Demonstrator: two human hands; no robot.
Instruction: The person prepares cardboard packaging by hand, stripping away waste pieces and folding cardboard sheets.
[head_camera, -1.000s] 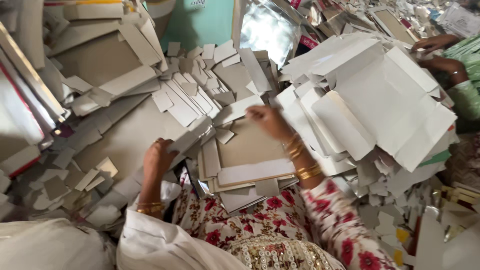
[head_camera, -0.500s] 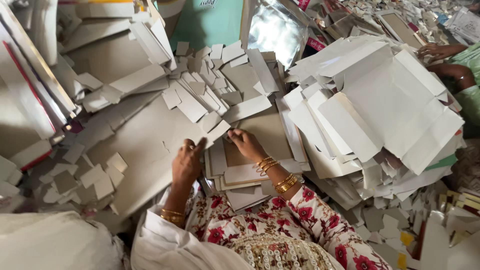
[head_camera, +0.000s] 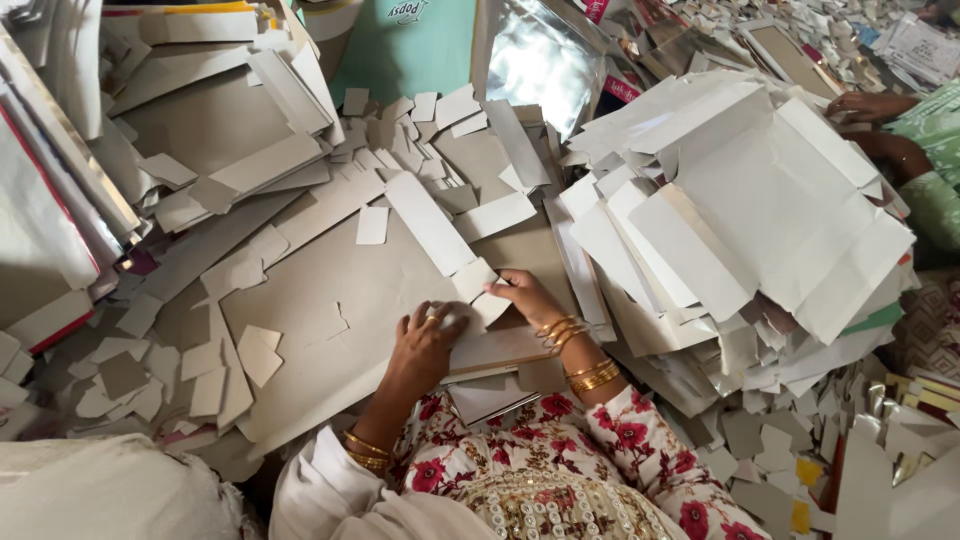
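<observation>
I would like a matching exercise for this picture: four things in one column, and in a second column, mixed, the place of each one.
Things:
1. left hand
2. right hand
3. stack of white die-cut sheets
4. silver foil sheet

Places:
A. at the top of the picture, standing beside a teal panel
B. on a small stack of grey card, pressing it down
C. on the right side, piled high
D. at the upper edge of the small grey stack, fingertips on a pale strip

Pairs: 1-B, 2-D, 3-C, 4-A
</observation>
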